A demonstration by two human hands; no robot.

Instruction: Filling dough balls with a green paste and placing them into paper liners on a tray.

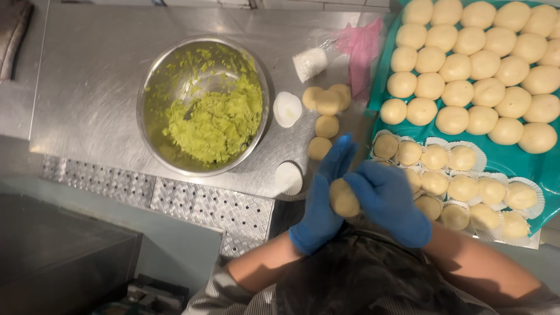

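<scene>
**Dough ball cupped between both gloved hands**

Dark apron cloth (361,274) sits closest, at the bottom edge, with my bare forearms rising from it. Above them, both hands wear blue gloves. My left hand (324,198) stands upright with its fingers pointing up and away; my right hand (388,201) curls in from the other side. Between the two palms I hold a pale dough ball (343,198), each grip closed against it, just over the near edge of the steel surface (87,87).

Beyond my hands, five more small dough balls (325,116) lie loose on the surface. Three white paper cups (287,109) are near them, one on its side. Further left stands a metal bowl (154,81) with a green paste (219,119) heaped in its right half.

On my right, a teal tray (513,160) carries rows of bare dough balls at the far end and dough balls seated in paper cups at the near end. A pink cloth (361,46) lies beside the tray's far left edge.
</scene>
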